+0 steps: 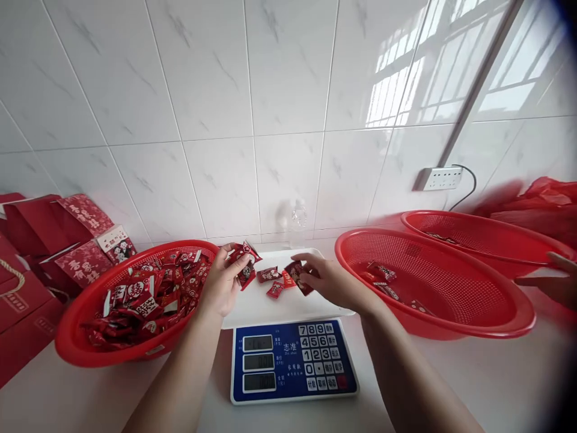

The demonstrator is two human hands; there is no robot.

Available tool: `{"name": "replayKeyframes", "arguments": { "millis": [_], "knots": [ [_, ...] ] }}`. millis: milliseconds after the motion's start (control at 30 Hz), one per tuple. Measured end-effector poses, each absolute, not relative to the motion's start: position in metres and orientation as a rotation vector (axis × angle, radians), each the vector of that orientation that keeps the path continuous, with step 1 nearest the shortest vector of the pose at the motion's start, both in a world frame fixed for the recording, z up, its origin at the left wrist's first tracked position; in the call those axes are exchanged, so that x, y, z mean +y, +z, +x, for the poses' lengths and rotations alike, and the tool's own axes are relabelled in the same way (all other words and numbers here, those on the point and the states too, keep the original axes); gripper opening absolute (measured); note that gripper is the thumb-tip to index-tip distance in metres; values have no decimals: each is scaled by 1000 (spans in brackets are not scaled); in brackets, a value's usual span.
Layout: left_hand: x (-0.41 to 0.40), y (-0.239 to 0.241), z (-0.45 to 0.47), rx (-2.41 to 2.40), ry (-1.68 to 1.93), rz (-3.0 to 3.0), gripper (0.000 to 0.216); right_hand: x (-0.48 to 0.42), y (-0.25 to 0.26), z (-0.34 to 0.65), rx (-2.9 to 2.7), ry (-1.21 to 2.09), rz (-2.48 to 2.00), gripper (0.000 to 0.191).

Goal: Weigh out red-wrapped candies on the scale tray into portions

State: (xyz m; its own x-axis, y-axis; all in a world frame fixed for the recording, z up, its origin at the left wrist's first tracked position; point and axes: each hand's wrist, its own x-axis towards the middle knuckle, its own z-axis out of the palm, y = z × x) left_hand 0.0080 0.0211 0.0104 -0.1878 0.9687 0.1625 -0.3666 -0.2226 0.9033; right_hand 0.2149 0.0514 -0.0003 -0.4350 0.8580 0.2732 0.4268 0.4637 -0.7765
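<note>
Taking the scale's white tray (261,311) as the clock's centre, the tiled wall (288,90) closes off twelve, near the tray's far edge. At nine, a red basket (72,349) heaped with wrapped packets stands close by; at three, another red basket (478,294) with a few packets limits sideways room. The blue keypad panel (288,355) lies at six, bordered by white tabletop (216,397).

The person's two hands are apart over the tray. The left hand (222,284) pinches red packets (246,275) between thumb and fingers, at ten; the right hand (333,279) has thumb and fingers closed on a dark red packet (299,275), at one. Small loose packets (269,274) lie on the tray between them. Far out at three, another person's hand (559,282) nears the rim.
</note>
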Motion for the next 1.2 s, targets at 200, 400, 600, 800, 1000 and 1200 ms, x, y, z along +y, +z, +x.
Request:
{"name": "replayKeyframes", "arguments": {
  "millis": [200,400,600,800,1000,1200],
  "knots": [
    [18,11,-7,897,1589,917,43,56,2,224,-2384,698,-1281,46],
    [23,-7,3,1010,1448,1197,40,52,-5,205,-2160,599,-1097,39],
    [20,-18,14,1023,1211,1487,31,39,-1,187,-1965,944,-902,22],
    [21,-20,12,1046,1248,1468,33,43,-3,189,-1897,860,-1017,14],
    [29,-22,-2,1183,1447,1465,34,57,3,213,-1849,588,-1218,18],
    [25,-16,-7,1311,1159,1789,24,76,-5,235,-1986,302,-1582,28]
  ]
}}
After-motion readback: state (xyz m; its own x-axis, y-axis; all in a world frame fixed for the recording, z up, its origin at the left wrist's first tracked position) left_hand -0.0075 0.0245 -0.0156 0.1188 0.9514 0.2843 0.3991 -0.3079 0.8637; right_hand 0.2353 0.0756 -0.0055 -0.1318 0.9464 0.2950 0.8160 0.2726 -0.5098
